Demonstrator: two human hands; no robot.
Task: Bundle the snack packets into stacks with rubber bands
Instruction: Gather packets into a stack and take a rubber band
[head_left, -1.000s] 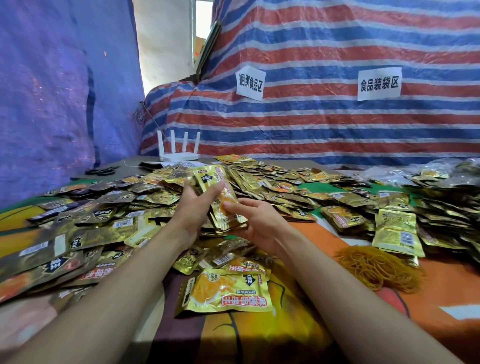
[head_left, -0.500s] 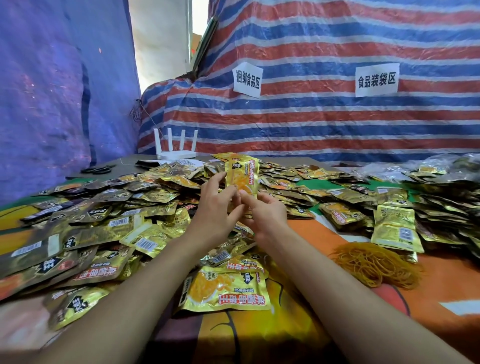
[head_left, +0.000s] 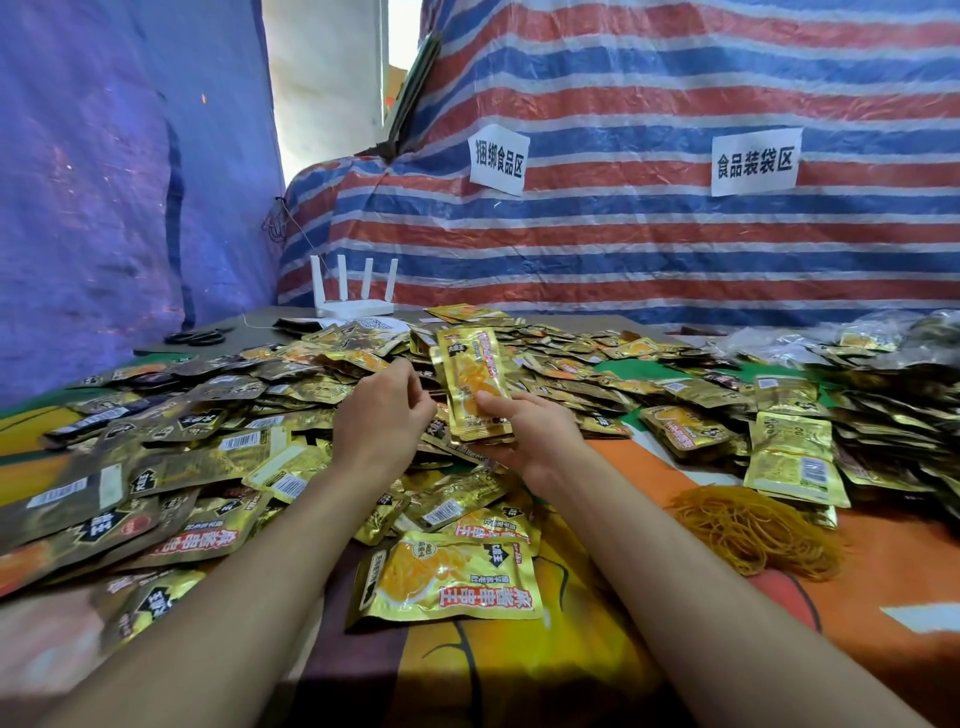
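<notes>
Gold foil snack packets (head_left: 470, 379) upright, gripped by the right hand (head_left: 535, 436); left hand (head_left: 384, 415) at nine o'clock, fingers loosely curled (empty); tan rubber bands (head_left: 753, 530) at four.

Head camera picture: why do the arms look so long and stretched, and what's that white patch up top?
In the head view, the wide-angle lens stretches the forearms toward the lower corners; the white patch is daylight through a gap beside the striped tarp, overexposed; the foil packets glint, and the stack in the right hand is sharp.
</notes>
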